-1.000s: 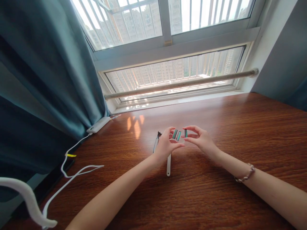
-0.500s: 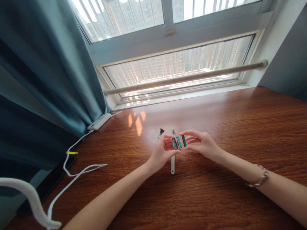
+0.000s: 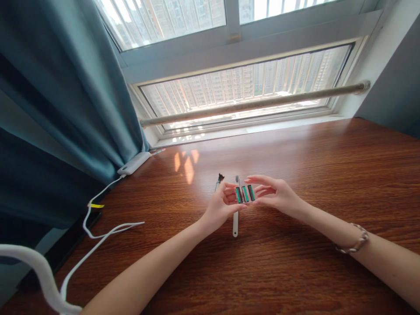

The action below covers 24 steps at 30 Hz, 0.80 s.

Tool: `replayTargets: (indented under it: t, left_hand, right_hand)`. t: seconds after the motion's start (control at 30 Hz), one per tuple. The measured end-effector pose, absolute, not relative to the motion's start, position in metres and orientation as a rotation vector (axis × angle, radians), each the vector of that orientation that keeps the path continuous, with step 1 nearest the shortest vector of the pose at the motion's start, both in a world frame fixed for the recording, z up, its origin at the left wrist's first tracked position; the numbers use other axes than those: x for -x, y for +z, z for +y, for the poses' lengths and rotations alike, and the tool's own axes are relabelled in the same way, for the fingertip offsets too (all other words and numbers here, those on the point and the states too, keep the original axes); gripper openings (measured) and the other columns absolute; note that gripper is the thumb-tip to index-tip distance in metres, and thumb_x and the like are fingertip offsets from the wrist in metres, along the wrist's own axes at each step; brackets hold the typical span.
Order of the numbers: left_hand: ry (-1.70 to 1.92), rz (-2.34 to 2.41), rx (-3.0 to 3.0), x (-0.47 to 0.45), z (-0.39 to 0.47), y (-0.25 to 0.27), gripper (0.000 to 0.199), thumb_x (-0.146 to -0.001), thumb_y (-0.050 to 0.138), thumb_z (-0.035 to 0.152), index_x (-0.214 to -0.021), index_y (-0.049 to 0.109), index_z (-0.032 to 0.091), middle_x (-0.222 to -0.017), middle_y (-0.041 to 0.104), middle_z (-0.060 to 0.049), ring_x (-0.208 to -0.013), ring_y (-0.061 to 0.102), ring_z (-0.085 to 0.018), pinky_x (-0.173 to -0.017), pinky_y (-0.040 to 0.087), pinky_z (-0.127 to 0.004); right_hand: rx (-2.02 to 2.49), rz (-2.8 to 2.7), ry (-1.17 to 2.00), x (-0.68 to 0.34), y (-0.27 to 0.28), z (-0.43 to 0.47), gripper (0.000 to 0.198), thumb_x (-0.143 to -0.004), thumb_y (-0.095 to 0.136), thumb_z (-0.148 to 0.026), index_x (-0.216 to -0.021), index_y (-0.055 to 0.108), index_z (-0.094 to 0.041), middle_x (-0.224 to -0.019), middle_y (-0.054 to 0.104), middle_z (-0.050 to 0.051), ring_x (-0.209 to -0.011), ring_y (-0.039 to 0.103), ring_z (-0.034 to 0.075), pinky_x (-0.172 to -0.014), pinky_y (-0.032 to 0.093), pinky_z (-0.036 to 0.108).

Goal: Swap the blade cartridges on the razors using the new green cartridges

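Between both hands, above the table, is a pack of razor cartridges, its black and green cartridges standing side by side in what looks like a clear case. My left hand pinches the left end with the thumb below and fingers above. At the other end, my right hand holds the pack, index finger stretched over its top edge. Under the hands lies a white toothbrush, handle toward me, partly covered by the pack and my left hand. Just beyond my left hand a razor with a dark head shows, its handle mostly hidden.
The brown wooden table reaches to the window sill. On the left are a white power strip, a looped white cable with a yellow tag, and a blue curtain. A rail crosses the window.
The view has shifted slightly. Both hands keep their hold on the pack of razor cartridges, which has tilted a little; slightly more of the razor shows behind my left hand.
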<state>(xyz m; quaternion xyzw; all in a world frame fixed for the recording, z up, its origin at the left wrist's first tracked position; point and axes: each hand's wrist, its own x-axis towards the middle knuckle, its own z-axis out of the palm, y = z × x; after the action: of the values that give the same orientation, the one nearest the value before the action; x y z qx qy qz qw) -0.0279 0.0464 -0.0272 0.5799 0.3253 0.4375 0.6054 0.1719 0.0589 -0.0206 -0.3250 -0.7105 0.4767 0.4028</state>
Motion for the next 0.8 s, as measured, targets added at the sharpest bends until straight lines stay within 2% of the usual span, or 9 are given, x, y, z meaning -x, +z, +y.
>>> replayTargets:
  t: [0.23,0.33,0.5,0.67,0.73,0.8]
  left_hand:
    - [1.008,0.707,-1.338,0.0254,0.0439,-0.0242,0.042,-0.063,0.069,0.011,-0.091,0.038,0.018,-0.098,0.061,-0.007,-0.093,0.059,-0.021,-0.083,0.047,-0.041]
    - [1.016,0.709,-1.35,0.0255,0.0429,-0.0254,0.041,-0.064,0.068,0.011,-0.09,0.038,0.018,-0.099,0.06,-0.007,-0.093,0.059,-0.021,-0.084,0.047,-0.042]
    - [1.008,0.736,-1.355,0.027,0.0435,-0.0272,0.042,-0.063,0.069,0.01,-0.091,0.038,0.018,-0.101,0.06,-0.008,-0.094,0.058,-0.021,-0.086,0.045,-0.042]
    - [1.028,0.738,-1.274,0.0284,0.0472,-0.0266,0.043,-0.059,0.071,0.01,-0.087,0.039,0.017,-0.098,0.061,-0.007,-0.092,0.059,-0.021,-0.083,0.047,-0.04]
    - [1.053,0.747,-1.24,0.029,0.0483,-0.0269,0.044,-0.058,0.072,0.01,-0.086,0.038,0.017,-0.095,0.062,-0.006,-0.09,0.06,-0.021,-0.082,0.047,-0.04]
    - [1.068,0.759,-1.22,0.0292,0.0489,-0.0277,0.044,-0.059,0.072,0.01,-0.086,0.038,0.017,-0.094,0.062,-0.006,-0.089,0.06,-0.02,-0.082,0.047,-0.039]
  right_hand:
    - [0.803,-1.81,1.204,-0.1703,-0.0197,0.0574,0.05,-0.069,0.063,-0.022,-0.117,0.047,-0.022,-0.116,0.054,0.007,-0.082,0.061,0.015,-0.074,0.053,0.03]
    - [0.824,-1.859,1.161,-0.17,-0.0195,0.0575,0.043,-0.072,0.06,-0.023,-0.114,0.052,-0.02,-0.111,0.057,0.007,-0.082,0.061,0.015,-0.073,0.054,0.03]
    - [0.826,-1.92,1.048,-0.1713,-0.0207,0.0603,0.036,-0.071,0.061,-0.023,-0.107,0.059,-0.021,-0.121,0.05,0.008,-0.079,0.061,0.014,-0.07,0.054,0.028]
    - [0.812,-1.99,1.06,-0.174,-0.0228,0.0646,0.04,-0.076,0.057,-0.027,-0.115,0.053,-0.022,-0.127,0.044,0.009,-0.08,0.062,0.014,-0.07,0.054,0.028]
    - [0.786,-2.065,1.002,-0.1744,-0.0239,0.0649,0.043,-0.08,0.052,-0.028,-0.122,0.047,-0.023,-0.13,0.04,0.009,-0.089,0.06,0.016,-0.073,0.053,0.028]
    - [0.777,-2.195,0.852,-0.1741,-0.0252,0.0637,0.048,-0.082,0.049,-0.029,-0.128,0.039,-0.023,-0.133,0.037,0.009,-0.106,0.052,0.02,-0.085,0.048,0.033]
